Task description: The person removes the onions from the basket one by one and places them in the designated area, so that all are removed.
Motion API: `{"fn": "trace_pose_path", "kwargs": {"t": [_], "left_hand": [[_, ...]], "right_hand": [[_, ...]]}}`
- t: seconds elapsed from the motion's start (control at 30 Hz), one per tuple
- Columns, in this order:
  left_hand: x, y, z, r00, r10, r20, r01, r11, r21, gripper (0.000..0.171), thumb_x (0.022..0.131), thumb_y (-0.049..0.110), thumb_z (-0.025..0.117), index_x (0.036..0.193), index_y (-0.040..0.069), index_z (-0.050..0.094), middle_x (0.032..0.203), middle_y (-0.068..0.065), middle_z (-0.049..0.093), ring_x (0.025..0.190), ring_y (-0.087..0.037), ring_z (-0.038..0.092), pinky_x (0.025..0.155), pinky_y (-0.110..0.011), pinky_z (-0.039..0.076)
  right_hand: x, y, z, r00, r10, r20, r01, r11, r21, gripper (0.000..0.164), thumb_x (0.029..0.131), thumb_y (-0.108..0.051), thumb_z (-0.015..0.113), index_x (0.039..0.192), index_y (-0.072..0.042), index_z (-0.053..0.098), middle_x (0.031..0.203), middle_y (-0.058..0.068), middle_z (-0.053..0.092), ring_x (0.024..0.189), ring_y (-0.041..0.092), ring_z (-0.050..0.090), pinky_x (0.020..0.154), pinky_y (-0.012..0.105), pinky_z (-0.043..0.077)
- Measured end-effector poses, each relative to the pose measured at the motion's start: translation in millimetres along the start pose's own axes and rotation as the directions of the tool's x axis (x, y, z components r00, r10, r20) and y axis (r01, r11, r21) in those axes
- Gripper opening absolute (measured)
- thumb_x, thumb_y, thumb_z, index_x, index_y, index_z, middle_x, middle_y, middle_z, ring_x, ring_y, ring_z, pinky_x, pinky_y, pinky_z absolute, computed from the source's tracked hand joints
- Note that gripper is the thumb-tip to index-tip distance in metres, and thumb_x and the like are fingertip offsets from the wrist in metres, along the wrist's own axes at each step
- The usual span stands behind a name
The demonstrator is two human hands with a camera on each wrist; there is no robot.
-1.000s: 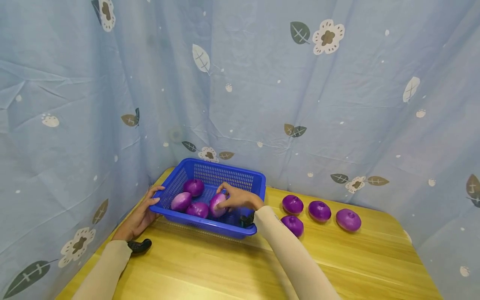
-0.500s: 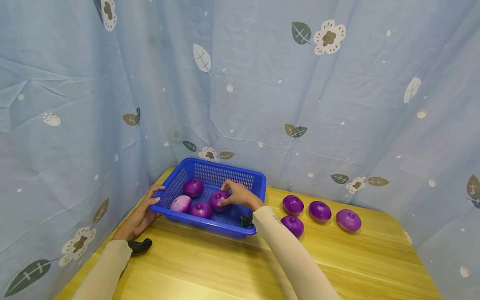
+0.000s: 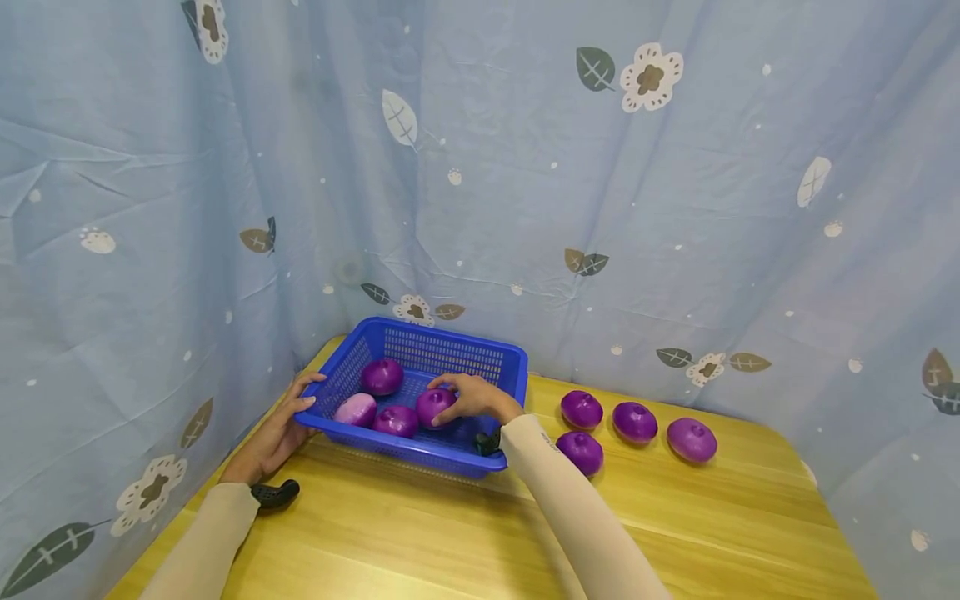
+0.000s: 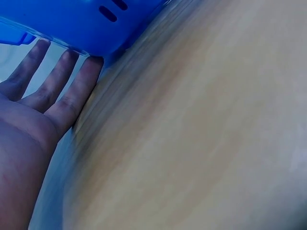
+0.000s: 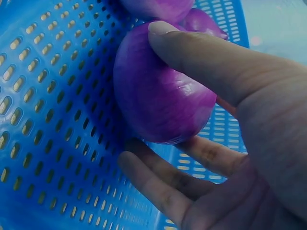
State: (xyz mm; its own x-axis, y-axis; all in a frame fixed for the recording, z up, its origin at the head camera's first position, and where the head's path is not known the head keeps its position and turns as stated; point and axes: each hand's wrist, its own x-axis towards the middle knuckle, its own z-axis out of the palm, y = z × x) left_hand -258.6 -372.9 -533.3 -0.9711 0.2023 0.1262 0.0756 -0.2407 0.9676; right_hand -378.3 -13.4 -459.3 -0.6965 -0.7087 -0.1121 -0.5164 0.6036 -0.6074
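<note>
Curtain (image 3: 487, 183), blue with leaf and flower print, hung behind and to the left of the bench (image 3: 360, 533). Bench was wood-look, yellow. Basket (image 3: 420, 450), blue, perforated, sat at its far left corner. Pale sleeves (image 3: 585, 508) came in from the near side.

Hands: left hand (image 3: 273, 437) was at the basket's near left corner, fingers mostly straight and touching it; couldn't tell how firmly. Right hand (image 3: 476, 396) was inside the basket, part closed, thumb on one side of the held onion (image 3: 433, 407), fingers curved round the other. Couldn't tell if that onion touched the basket floor.

Three more onions in the basket, left of the held one: back onion (image 3: 382, 377), pale onion (image 3: 356, 410), front onion (image 3: 395, 421), the last just beside the held one. Four on the bench, right of the basket: three in a loose row, near onion (image 3: 579, 452) in front of the row's left end onion (image 3: 581, 410).

Smallest: black wrist piece (image 3: 276, 495) at the left wrist.
</note>
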Motion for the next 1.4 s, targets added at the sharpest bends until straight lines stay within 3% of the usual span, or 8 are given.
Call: {"fn": "trace_pose_path", "kwargs": {"t": [0.3,0.5,0.67,1.0,1.4], "left_hand": [[1.3,1.8,1.8,1.0,0.009,0.03,-0.009,1.0,0.014,0.043,0.112,0.026,0.034,0.154,0.031,0.03,0.153,-0.012,0.01,0.126,-0.028,0.047,0.095,-0.03,0.051],[-4.2,0.2,0.4,0.999,0.012,0.036,-0.013,1.0,0.017,0.045,0.112,0.025,0.033,0.156,0.031,0.029,0.153,-0.01,0.007,0.125,-0.024,0.05,0.095,-0.03,0.051],[-1.9,0.5,0.5,0.999,0.02,0.037,-0.021,1.0,0.013,0.045,0.112,0.025,0.032,0.157,0.031,0.028,0.152,-0.009,0.009,0.124,-0.023,0.05,0.094,-0.03,0.052],[1.2,1.3,0.6,1.0,-0.012,-0.007,0.012,0.999,0.031,0.04,0.111,0.026,0.036,0.15,0.036,0.034,0.15,-0.01,0.013,0.121,-0.021,0.053,0.091,-0.031,0.052],[-0.4,2.3,-0.1,0.999,0.013,0.03,-0.014,1.0,0.02,0.042,0.111,0.024,0.036,0.153,0.03,0.034,0.147,-0.012,0.018,0.117,-0.023,0.056,0.089,-0.031,0.053]], "right_hand": [[-3.5,3.3,-4.0,0.998,0.024,-0.06,-0.025,1.0,-0.014,0.06,0.08,-0.039,0.089,0.133,-0.025,0.064,0.13,0.004,0.065,0.118,0.024,0.059,0.099,0.042,0.048],[-4.9,3.9,-9.0,0.989,0.051,-0.142,-0.042,0.997,0.065,0.062,0.081,-0.041,0.087,0.135,-0.023,0.064,0.132,0.005,0.063,0.116,0.023,0.06,0.094,0.039,0.052],[-11.9,1.2,-20.9,0.977,0.028,-0.21,-0.009,0.996,0.093,0.063,0.081,-0.039,0.087,0.137,-0.023,0.062,0.133,0.005,0.062,0.117,0.024,0.06,0.093,0.039,0.053],[-39.7,7.0,-44.6,0.965,0.046,-0.258,-0.003,0.986,0.166,0.066,0.08,-0.041,0.088,0.138,-0.026,0.06,0.127,0.007,0.063,0.11,0.023,0.063,0.088,0.038,0.056],[-69.5,16.9,-66.5,0.952,0.079,-0.296,-0.003,0.968,0.249,0.068,0.081,-0.048,0.085,0.14,-0.029,0.059,0.128,0.009,0.061,0.108,0.025,0.064,0.088,0.042,0.056]]}}
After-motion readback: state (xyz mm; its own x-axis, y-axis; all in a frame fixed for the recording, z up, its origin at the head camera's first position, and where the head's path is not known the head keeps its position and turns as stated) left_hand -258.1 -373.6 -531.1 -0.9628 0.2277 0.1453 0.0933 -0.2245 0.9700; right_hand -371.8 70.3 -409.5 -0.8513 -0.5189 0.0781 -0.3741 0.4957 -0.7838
